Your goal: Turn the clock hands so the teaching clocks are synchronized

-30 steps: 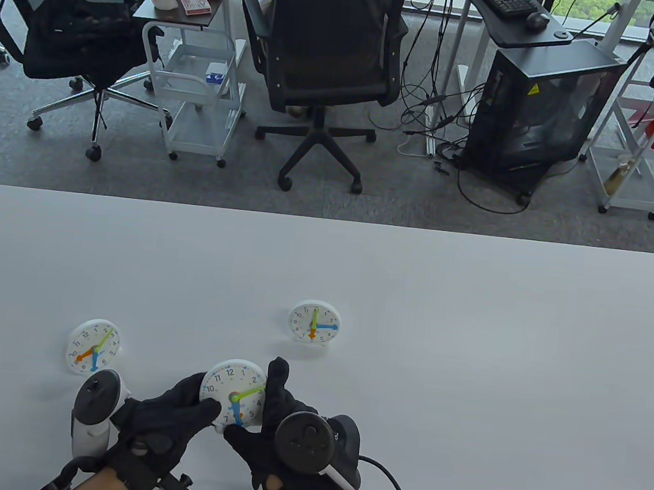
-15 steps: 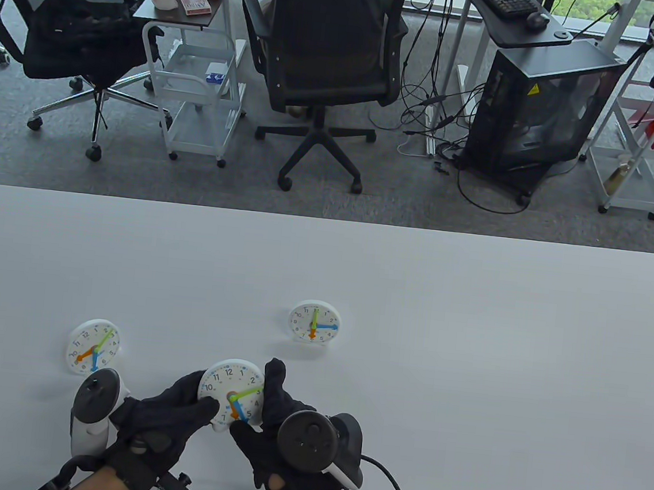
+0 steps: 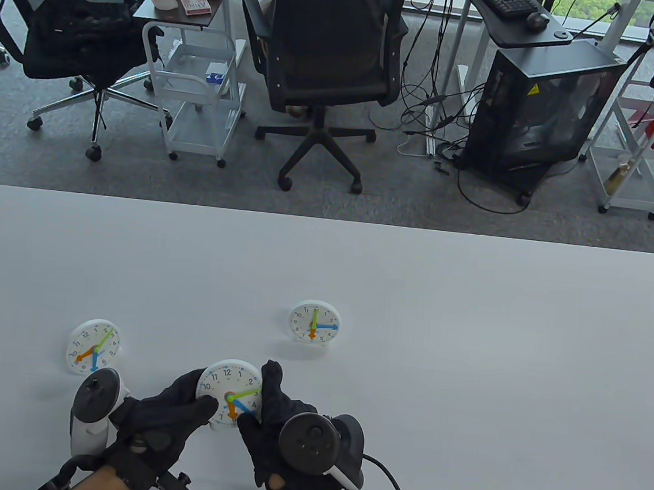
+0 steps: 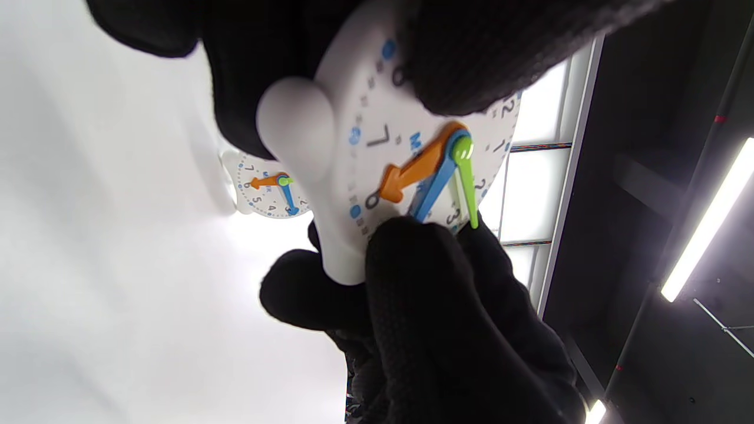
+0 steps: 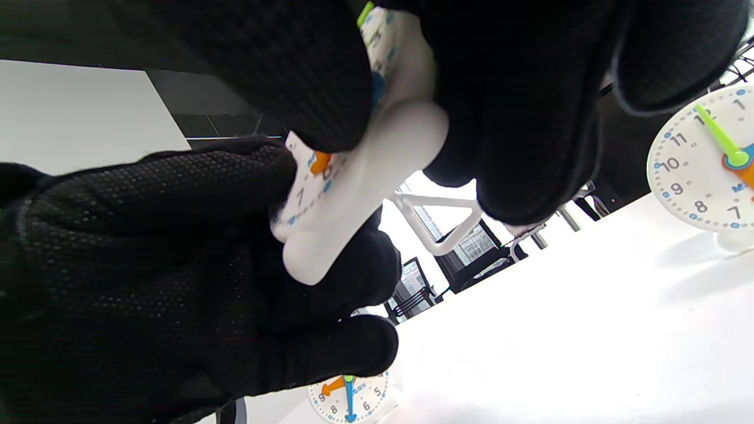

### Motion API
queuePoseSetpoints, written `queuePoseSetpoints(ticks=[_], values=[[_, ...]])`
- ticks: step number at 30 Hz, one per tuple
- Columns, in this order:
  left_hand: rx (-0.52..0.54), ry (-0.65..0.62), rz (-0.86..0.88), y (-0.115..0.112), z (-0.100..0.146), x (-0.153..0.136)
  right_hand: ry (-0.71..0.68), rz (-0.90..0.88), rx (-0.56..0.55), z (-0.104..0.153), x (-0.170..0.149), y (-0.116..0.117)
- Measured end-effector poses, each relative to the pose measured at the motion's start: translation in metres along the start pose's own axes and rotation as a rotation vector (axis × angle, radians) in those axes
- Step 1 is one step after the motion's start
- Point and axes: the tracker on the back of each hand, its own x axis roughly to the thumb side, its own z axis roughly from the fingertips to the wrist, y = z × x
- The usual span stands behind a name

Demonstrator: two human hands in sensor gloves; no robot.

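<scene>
I see a pale grey table (image 3: 414, 299) before black mesh office chairs (image 3: 329, 43) and white wire trolleys (image 3: 202, 100). My left hand (image 3: 162, 423) and right hand (image 3: 285, 443) both grip the white round teaching clock (image 3: 221, 382) at the near edge. Its numerals 7 and 6 read only in the left wrist view.
</scene>
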Motion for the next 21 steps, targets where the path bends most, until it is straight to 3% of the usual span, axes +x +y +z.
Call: queuePoseSetpoints(ticks=[21], values=[[-0.010,-0.005,-0.006,-0.0005,-0.0001,-0.0006,-0.032,0.021,-0.090,0.0011,-0.0017,-0.0058]])
